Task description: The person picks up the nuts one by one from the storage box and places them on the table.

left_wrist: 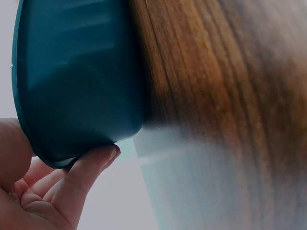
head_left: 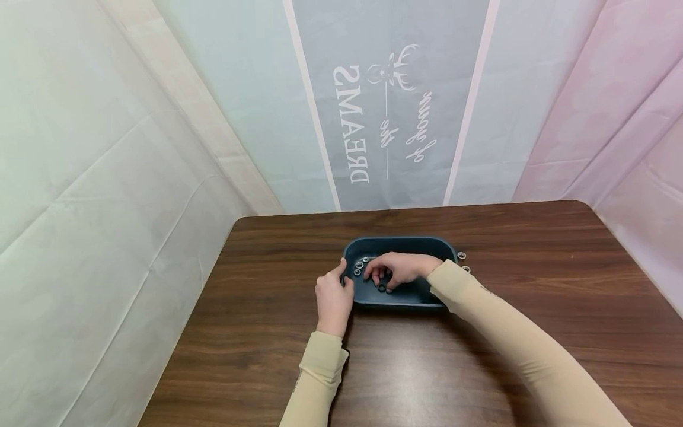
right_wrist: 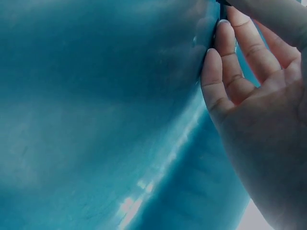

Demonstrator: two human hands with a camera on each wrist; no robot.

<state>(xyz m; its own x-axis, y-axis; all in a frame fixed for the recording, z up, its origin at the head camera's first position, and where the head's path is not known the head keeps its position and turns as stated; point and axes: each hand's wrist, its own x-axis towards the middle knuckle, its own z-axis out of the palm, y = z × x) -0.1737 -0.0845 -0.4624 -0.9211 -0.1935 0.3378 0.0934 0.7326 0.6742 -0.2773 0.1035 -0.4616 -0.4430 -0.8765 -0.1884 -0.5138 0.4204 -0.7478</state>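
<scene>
A dark teal tray (head_left: 416, 296) lies on the table. At its left end the left hand (head_left: 333, 299) grips the rim; the left wrist view shows that hand (left_wrist: 53, 191) with thumb and fingers on either side of the tray's wall (left_wrist: 86, 86). Inside the tray, the right hand (head_left: 400, 268) pinches a small black nut (head_left: 381, 287) near the tray floor. Several silver nuts (head_left: 359, 265) lie at the tray's left end, beside its fingers. In the right wrist view the right hand (right_wrist: 264, 105) has curved fingers, with a dark edge of the pinched thing at the top.
Two silver nuts (head_left: 461, 255) lie on the brown wooden table (head_left: 277, 255) just right of the tray, one partly behind the right sleeve. A printed cloth (head_left: 395, 118) hangs behind the table, and pale cloth covers the left and right sides.
</scene>
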